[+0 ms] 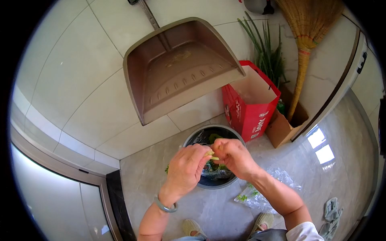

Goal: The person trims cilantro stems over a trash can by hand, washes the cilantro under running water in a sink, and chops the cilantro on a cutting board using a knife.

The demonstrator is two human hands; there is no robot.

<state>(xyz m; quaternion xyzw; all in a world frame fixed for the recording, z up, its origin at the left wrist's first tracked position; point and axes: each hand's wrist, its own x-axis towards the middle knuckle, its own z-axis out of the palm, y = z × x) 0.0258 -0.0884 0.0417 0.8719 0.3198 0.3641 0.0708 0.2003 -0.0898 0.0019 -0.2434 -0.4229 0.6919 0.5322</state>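
Stalk (pixel 216 158), short, pale green and smooth-looking, sits between the two hands above the mouth of the bin. The left hand (pixel 185 170) has its fingers curled almost closed, thumb and fingertips pinching the stalk, so that one end pokes out; a smooth, rounded, grey-green bangle (pixel 169 207) rings that wrist. The right hand (pixel 235 156) is bent into a loose, slightly blurred fist right beside the stalk; I cannot tell whether its fingertips grip anything.

Below them stands the round bin with its grey rim (pixel 218 187), its dark inside holding leafy green scraps (pixel 214 138) and crinkled, shiny plastic film. On the floor, near the right forearm, lies a thin, clear plastic bag (pixel 261 199), wrinkled and glossy, with bits of green leaf showing at it.

Beyond the bin stands a glossy red paper bag (pixel 248 119) with white lettering, open at the top and boxy with creased sides. Next to it, a brown cardboard box (pixel 281 130) takes the yellowish handle of a straw broom (pixel 302 76), its fan of coarse bristles upward. Slender, tubular scallion leaves (pixel 265 52) rise behind the bag. A brown dustpan (pixel 189 66), wide and scoop-shaped with a row of raised ribs, hangs against smooth, pale wall tiles (pixel 80 88).
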